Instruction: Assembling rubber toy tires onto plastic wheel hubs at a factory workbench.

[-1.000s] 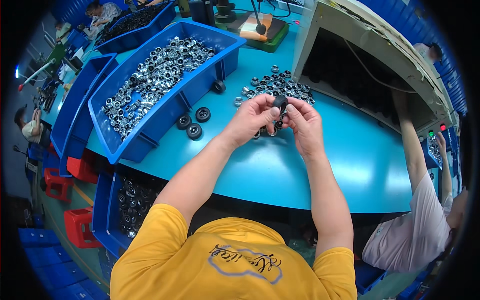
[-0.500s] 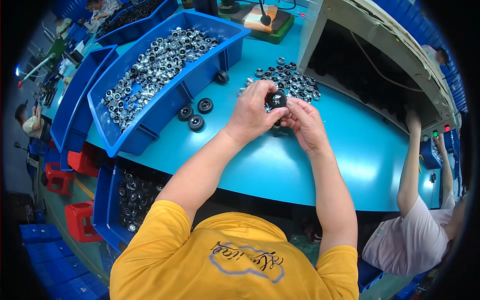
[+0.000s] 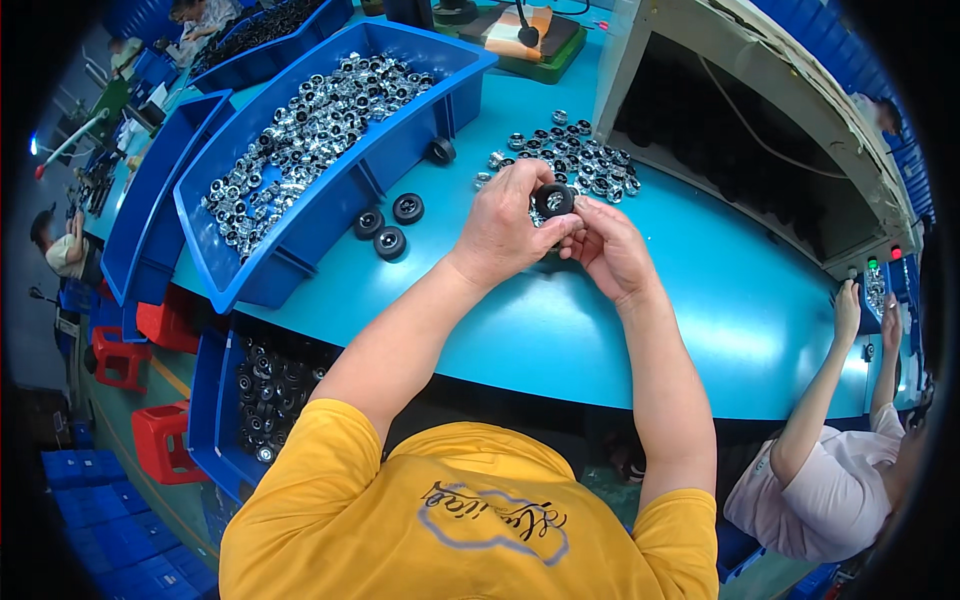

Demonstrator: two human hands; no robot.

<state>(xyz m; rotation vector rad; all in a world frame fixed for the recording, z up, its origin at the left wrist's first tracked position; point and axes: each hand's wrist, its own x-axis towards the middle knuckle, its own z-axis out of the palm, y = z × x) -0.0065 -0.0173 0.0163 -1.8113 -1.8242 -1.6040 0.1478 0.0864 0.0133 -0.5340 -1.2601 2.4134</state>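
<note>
Between my two hands, over the turquoise table (image 3: 480, 340), is a small black toy wheel (image 3: 554, 200) with a shiny centre. My left hand (image 3: 507, 225) is closed round its left side, thumb in front. From the right, the thumb and fingers of my right hand (image 3: 610, 245) pinch its edge. Just beyond my hands lie many loose chrome wheel hubs (image 3: 590, 165). To the left, black-tyred wheels (image 3: 390, 242) sit in a small group, and another wheel (image 3: 441, 151) leans by the bin. My fingers partly hide the held wheel's rim.
A long blue bin (image 3: 350, 165) of chrome hubs stands at the left, with another blue bin (image 3: 205, 400) of black wheels below the table edge. A machine with a dark opening (image 3: 720, 130) stands at the right. A co-worker's arm (image 3: 825, 360) reaches in beside it.
The wheel stays between my hands, its face turned slightly and my right fingers shifted a little. At the right, the co-worker's hand has drawn out of the machine's opening.
</note>
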